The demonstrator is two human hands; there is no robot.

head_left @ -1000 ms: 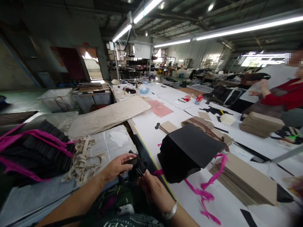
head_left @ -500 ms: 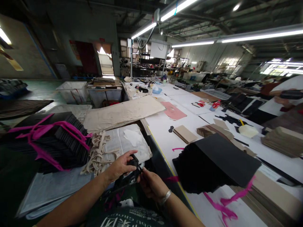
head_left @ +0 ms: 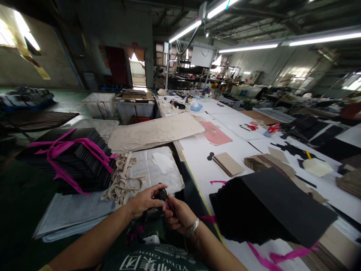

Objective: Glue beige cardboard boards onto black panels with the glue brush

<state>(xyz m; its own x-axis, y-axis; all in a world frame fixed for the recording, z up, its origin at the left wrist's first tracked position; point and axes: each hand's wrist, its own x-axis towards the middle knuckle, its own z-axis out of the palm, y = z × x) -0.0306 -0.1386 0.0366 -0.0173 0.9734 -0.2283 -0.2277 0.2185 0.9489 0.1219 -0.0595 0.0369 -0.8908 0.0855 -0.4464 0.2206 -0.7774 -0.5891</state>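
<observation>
The left hand [head_left: 146,200] has its fingers clamped on a small dark item [head_left: 161,194], just off the table's [head_left: 194,150] left edge; the right hand's [head_left: 180,216] fingers curl together against it, near the black stack [head_left: 270,203].

- A factory workshop, likely for cut-and-sewn goods
- Long white worktable [head_left: 197,165] with stacked black sheets [head_left: 282,203]
- Bundled beige fabric straps [head_left: 124,180]
- Fluorescent tube lights [head_left: 186,31] under metal roof beams [head_left: 270,17]
</observation>
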